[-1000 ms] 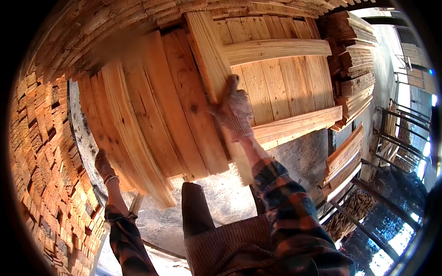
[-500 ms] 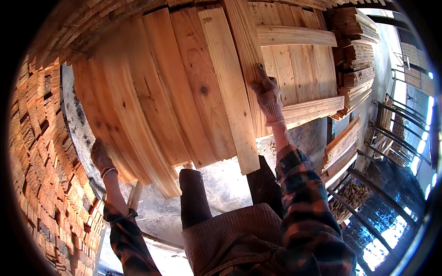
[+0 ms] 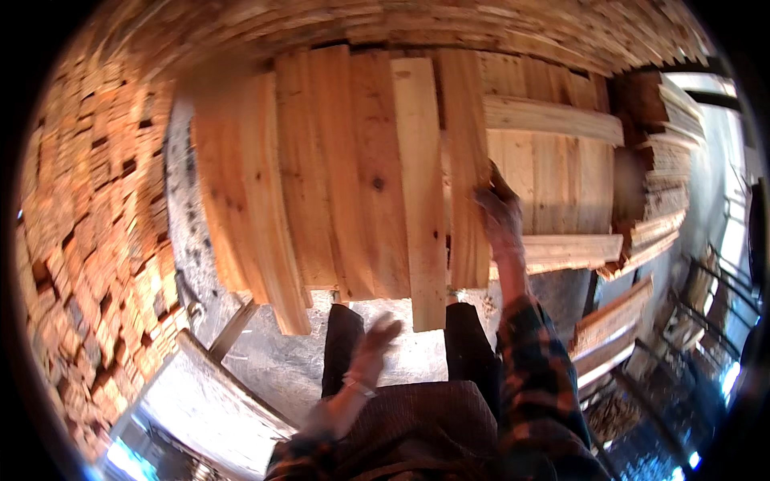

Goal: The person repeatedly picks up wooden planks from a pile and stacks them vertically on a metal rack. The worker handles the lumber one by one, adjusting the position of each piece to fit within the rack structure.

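Observation:
Side by side in front of me lies a layer of wooden boards [image 3: 321, 176], their near ends uneven. My right hand [image 3: 501, 215] is closed on the right edge of a wooden board [image 3: 465, 160] at the right end of this layer. Left of it, a paler board [image 3: 421, 192] sticks out farther toward me. My left hand [image 3: 375, 346] is off the wood, above my left leg. It is blurred, its fingers look stretched out, and nothing shows in it.
On the right, crosswise battens [image 3: 553, 120] lie over more boards. Board stacks [image 3: 658, 192] stand beyond them. A tall wall of stacked wood [image 3: 96, 240] fills the left, and more stacked wood runs along the back. Grey floor [image 3: 385, 293] shows near my legs.
My left hand has left the left boards and moved right, toward my body. The right hand stays at the rightmost board, now lower on its edge. The view has turned and shifted.

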Tool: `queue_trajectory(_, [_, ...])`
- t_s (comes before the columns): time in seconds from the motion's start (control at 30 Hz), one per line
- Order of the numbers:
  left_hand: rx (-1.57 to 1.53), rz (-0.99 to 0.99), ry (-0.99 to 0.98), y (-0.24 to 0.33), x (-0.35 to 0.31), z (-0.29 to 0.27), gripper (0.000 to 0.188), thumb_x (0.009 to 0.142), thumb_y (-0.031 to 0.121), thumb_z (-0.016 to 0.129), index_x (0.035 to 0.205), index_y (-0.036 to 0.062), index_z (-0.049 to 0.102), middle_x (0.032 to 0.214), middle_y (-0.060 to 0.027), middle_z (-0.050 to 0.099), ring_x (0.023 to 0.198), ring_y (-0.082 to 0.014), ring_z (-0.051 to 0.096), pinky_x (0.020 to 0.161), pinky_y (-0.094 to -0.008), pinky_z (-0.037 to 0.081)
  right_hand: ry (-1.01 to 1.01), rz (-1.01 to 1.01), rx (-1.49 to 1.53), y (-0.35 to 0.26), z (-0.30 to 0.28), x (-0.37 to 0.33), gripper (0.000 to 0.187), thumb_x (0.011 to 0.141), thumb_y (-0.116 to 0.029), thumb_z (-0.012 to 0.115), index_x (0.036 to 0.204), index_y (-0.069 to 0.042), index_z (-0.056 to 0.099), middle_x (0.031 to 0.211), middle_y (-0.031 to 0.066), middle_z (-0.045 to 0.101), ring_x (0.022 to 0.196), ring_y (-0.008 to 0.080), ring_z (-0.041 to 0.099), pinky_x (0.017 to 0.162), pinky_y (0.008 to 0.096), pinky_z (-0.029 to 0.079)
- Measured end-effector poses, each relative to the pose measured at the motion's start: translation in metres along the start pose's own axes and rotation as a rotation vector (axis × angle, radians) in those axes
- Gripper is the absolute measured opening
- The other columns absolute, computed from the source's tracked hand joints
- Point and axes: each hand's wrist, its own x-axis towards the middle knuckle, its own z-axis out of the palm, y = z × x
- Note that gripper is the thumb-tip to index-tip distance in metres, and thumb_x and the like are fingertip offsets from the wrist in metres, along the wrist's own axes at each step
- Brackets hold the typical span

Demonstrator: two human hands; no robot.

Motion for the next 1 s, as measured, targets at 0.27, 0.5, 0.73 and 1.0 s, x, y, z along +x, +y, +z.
queue_trajectory(0.27, [0.046, 0.210, -0.060, -0.013, -0.009, 0.069, 0.040, 0.075, 0.010, 0.069, 0.112, -0.0029, 0.061, 0.093, -0.0055, 0.066, 0.083, -0.0139, 0.060, 0.077, -0.0279, 0.049, 0.077, 0.045, 0.096, 0.016, -0.038, -0.009, 0.058, 0.079, 0.005, 0.058, 0.136, -0.004, 0.048, 0.114, 0.0000, 0.059, 0.093, 0.0075, 0.055, 0.078, 0.0196, 0.047])
queue_trajectory(0.5, [-0.101, 0.233, -0.001, 0.007, -0.090, 0.001, 0.036, 0.072, -0.002, 0.069, 0.107, -0.0012, 0.060, 0.095, -0.0057, 0.066, 0.084, -0.0131, 0.062, 0.074, -0.0275, 0.052, -0.036, -0.102, -0.570, 0.051, 0.039, 0.010, 0.053, 0.084, -0.003, 0.058, 0.135, -0.006, 0.049, 0.082, 0.0006, 0.060, 0.074, 0.0083, 0.053, 0.066, 0.0245, 0.047])
queue_trajectory(0.73, [-0.171, 0.272, 0.122, 0.050, -0.054, -0.029, 0.032, 0.070, 0.000, 0.071, 0.100, 0.0004, 0.062, 0.092, -0.0036, 0.065, 0.080, -0.0119, 0.060, 0.070, -0.0268, 0.050, 0.006, -0.141, -0.982, 0.024, 0.085, -0.023, 0.056, 0.086, -0.018, 0.064, 0.136, -0.005, 0.045, 0.101, 0.0062, 0.060, 0.087, 0.0140, 0.058, 0.072, 0.0284, 0.049])
queue_trajectory(1.0, [0.477, 0.754, 0.626, 0.093, -0.014, -0.056, 0.080, 0.071, 0.020, 0.078, 0.136, -0.0001, 0.036, 0.124, -0.0205, 0.049, 0.114, -0.0369, 0.047, 0.096, -0.0404, 0.041, -0.194, 0.187, -0.065, 0.026, 0.105, -0.057, 0.045, 0.083, -0.003, 0.064, 0.126, 0.001, 0.055, 0.107, 0.0025, 0.065, 0.101, 0.0107, 0.057, 0.085, 0.0250, 0.049])
